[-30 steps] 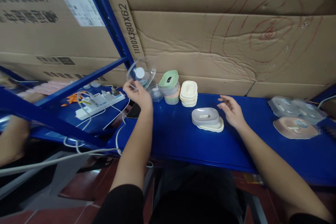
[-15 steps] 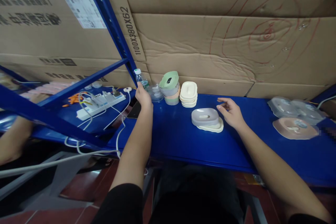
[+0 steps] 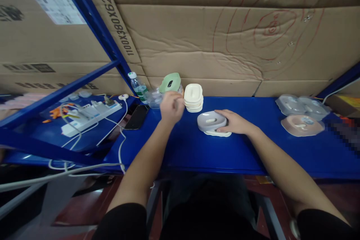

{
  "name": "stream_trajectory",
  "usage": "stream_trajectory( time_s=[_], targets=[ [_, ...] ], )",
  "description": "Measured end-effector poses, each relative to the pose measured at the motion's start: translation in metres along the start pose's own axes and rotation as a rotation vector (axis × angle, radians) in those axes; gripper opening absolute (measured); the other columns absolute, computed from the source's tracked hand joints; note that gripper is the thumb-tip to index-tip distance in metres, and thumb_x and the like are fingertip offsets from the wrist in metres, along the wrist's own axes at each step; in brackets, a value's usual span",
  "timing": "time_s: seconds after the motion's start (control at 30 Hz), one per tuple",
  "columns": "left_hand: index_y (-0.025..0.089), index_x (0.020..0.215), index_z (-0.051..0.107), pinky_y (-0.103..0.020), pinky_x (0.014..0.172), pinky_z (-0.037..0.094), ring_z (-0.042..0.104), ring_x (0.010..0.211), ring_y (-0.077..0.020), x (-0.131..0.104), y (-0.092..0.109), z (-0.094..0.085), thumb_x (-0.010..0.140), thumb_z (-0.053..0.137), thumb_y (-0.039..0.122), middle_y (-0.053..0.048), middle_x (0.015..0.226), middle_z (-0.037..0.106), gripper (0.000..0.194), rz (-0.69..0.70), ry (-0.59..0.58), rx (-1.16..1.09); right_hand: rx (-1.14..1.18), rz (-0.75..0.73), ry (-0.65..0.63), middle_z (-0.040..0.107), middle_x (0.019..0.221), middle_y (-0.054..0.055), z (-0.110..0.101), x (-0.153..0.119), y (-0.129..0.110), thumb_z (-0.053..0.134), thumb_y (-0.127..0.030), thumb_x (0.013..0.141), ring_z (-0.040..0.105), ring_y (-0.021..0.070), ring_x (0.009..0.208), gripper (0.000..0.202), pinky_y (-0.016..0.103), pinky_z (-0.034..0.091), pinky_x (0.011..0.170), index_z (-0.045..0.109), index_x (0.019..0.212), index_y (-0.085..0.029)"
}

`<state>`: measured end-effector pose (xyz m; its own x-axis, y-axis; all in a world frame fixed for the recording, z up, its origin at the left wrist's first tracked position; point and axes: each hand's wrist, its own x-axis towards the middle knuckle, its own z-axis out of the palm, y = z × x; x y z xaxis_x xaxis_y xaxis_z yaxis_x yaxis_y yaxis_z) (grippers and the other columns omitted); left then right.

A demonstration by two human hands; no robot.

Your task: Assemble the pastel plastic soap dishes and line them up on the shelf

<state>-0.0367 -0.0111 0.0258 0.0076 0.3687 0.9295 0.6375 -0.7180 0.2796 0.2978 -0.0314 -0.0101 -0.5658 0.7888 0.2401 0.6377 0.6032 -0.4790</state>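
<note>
My right hand (image 3: 236, 122) grips the right end of a grey oval soap-dish-like container (image 3: 210, 120), thumb at the near side and fingers over the far rim. The container rests on a cream lid-like piece (image 3: 222, 134), which pokes out underneath. My left hand (image 3: 172, 108) is in the air, slightly blurred, its fingers curled in and nothing visible in them. Behind it, partly hidden, is a stack topped by a green piece with a dark slot (image 3: 170, 82). A stack of cream pieces (image 3: 194, 97) stands just right of that hand.
Clear plastic pieces (image 3: 154, 99), a water bottle (image 3: 139, 88) and a phone (image 3: 137, 117) sit at left. Beyond the blue post lies a power strip (image 3: 91, 118) with cables. At right are a pink container (image 3: 302, 125) and translucent ones (image 3: 291, 105). Cardboard (image 3: 197, 45) backs the blue table.
My left hand has moved right, away from the bottle, to in front of the green-topped stack. My right hand has closed on the grey container. The view has shifted to the right.
</note>
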Motion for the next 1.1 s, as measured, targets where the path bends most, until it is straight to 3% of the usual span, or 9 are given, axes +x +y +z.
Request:
stream_trajectory(
  time_s=[0.1,0.17,0.23,0.4,0.67,0.77,0.93,1.0,1.1],
  targets=[
    [0.022,0.109,0.073,-0.034,0.081,0.060,0.074,0.103,-0.0228,-0.013,0.029,0.013,0.094,0.069,0.050,-0.009,0.111,0.075,0.032,0.183,-0.461,-0.040,0.046,-0.058,0.089,0.065,0.144,0.015,-0.005,-0.001,-0.003,0.088,-0.061,0.075,0.063,0.0382,0.132,0.087,0.060,0.050,0.112,0.059,0.150,-0.028],
    [0.022,0.117,0.073,-0.032,0.080,0.061,0.075,0.109,-0.0232,-0.018,0.037,0.018,0.093,0.071,0.055,-0.011,0.122,0.074,0.040,0.221,-0.619,-0.071,0.084,-0.070,0.174,0.066,0.141,0.014,-0.011,-0.001,-0.007,0.088,-0.060,0.076,0.064,0.0374,0.130,0.080,0.059,0.050,0.111,0.063,0.144,-0.028],
    [0.022,0.121,0.072,-0.032,0.083,0.062,0.074,0.114,-0.0237,-0.020,0.038,0.019,0.094,0.070,0.056,-0.012,0.129,0.072,0.044,0.221,-0.666,-0.097,0.113,-0.056,0.269,0.069,0.136,0.013,-0.016,-0.002,-0.011,0.087,-0.063,0.075,0.067,0.0370,0.124,0.073,0.058,0.052,0.108,0.066,0.135,-0.027],
    [0.020,0.135,0.065,-0.039,0.095,0.063,0.072,0.121,-0.0255,-0.013,0.037,0.012,0.100,0.065,0.053,-0.015,0.134,0.070,0.048,0.192,-0.601,-0.163,0.249,0.003,0.422,0.074,0.120,0.011,-0.015,-0.002,-0.009,0.080,-0.078,0.073,0.072,0.0342,0.106,0.074,0.052,0.058,0.094,0.067,0.124,-0.025],
    [0.019,0.123,0.068,-0.042,0.099,0.061,0.074,0.117,-0.0257,-0.017,0.042,0.023,0.101,0.058,0.063,-0.015,0.119,0.077,0.050,0.247,-0.535,-0.192,0.464,-0.019,0.519,0.066,0.137,0.016,-0.007,0.003,0.002,0.060,-0.092,0.079,0.070,0.0363,0.113,0.104,0.052,0.061,0.092,0.039,0.160,-0.030],
    [0.020,0.122,0.069,-0.044,0.101,0.059,0.073,0.115,-0.0271,-0.012,0.024,0.018,0.098,0.058,0.068,-0.015,0.118,0.077,0.055,0.226,-0.369,-0.146,0.483,-0.019,0.458,0.059,0.149,0.017,-0.005,0.005,0.003,0.058,-0.090,0.083,0.071,0.0332,0.109,0.104,0.053,0.062,0.092,0.029,0.166,-0.034],
    [0.018,0.123,0.067,-0.045,0.102,0.053,0.069,0.117,-0.0299,0.012,-0.020,-0.012,0.099,0.051,0.073,-0.017,0.122,0.073,0.062,0.011,0.009,0.100,0.298,0.016,0.347,0.064,0.145,0.016,-0.002,0.002,-0.001,0.074,-0.065,0.089,0.072,0.0314,0.109,0.087,0.058,0.060,0.097,0.040,0.162,-0.031],
    [0.019,0.123,0.067,-0.046,0.104,0.050,0.067,0.116,-0.0304,0.022,-0.033,-0.020,0.097,0.051,0.075,-0.017,0.122,0.071,0.064,-0.085,0.044,0.171,0.217,0.019,0.281,0.065,0.143,0.016,-0.001,0.000,-0.004,0.076,-0.062,0.089,0.072,0.0323,0.111,0.083,0.059,0.061,0.097,0.046,0.160,-0.030],
    [0.019,0.125,0.068,-0.049,0.108,0.045,0.063,0.120,-0.0323,0.030,-0.046,-0.024,0.098,0.055,0.067,-0.017,0.127,0.069,0.056,-0.168,-0.026,0.251,0.138,0.006,0.207,0.066,0.141,0.015,-0.002,0.000,-0.009,0.075,-0.060,0.090,0.072,0.0328,0.112,0.078,0.059,0.062,0.096,0.050,0.157,-0.031]
  ],
)
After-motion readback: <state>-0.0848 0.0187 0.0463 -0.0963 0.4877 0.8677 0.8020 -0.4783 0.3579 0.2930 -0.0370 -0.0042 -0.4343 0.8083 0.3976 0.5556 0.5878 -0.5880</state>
